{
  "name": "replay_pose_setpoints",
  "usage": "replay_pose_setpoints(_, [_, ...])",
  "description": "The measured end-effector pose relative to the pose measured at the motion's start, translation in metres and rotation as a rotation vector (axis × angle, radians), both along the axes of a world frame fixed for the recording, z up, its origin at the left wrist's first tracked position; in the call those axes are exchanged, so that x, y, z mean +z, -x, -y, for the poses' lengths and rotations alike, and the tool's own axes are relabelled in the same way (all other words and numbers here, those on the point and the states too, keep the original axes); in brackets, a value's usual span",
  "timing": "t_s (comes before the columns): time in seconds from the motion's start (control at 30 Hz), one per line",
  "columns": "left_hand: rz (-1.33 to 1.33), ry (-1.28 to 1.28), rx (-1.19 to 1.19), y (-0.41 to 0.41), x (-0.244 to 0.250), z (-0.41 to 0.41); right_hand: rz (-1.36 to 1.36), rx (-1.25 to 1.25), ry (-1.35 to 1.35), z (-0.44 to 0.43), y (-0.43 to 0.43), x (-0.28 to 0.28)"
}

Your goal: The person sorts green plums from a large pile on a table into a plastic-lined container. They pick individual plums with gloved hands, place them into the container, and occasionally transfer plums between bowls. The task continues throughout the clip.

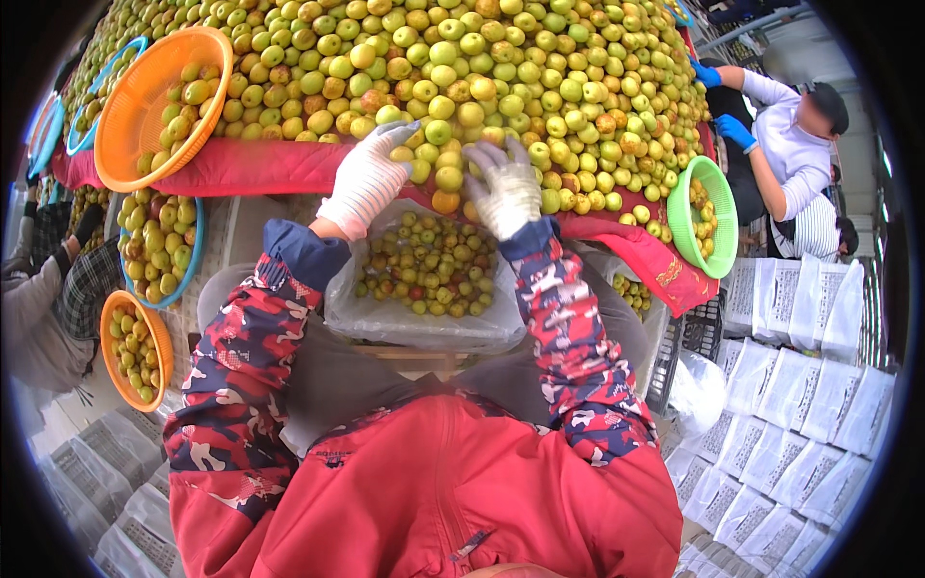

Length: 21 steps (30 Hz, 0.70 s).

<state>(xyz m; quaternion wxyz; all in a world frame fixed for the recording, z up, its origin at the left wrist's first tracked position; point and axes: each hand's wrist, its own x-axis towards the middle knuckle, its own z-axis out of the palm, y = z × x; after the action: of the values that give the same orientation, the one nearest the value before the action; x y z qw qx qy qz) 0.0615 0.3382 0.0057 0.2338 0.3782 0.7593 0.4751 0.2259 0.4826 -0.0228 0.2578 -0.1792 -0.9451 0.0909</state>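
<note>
A large heap of round yellow-green fruits (448,50), apparently jujubes, many with brown patches, slopes down towards me on red cloth. My left hand (370,177), in a white striped glove with grey fingertips, is at the heap's near edge, thumb and fingers apart beside several fruits. My right hand (507,189), in a similar soiled glove, spreads its slightly blurred fingers over the fruits; its palm side is hidden. Between my forearms, below the heap, a container lined with clear plastic (426,334) holds smaller, browner fruits (433,267).
An orange basket (130,115) tilts on the heap's left edge. A blue-rimmed basket (200,238) and a small orange basket (168,354) stand lower left. A green basket (679,209) leans at right. A co-worker's blue gloves (736,131) are nearby. Plastic-wrapped crates (788,390) stack lower right.
</note>
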Motion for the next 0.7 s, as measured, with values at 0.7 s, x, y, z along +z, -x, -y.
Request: replay_pose_setpoints(0.7, [-0.076, 0.115, -0.328, -0.018, 0.007, 0.006, 0.107, 0.001, 0.561, 0.017, -0.008, 0.001])
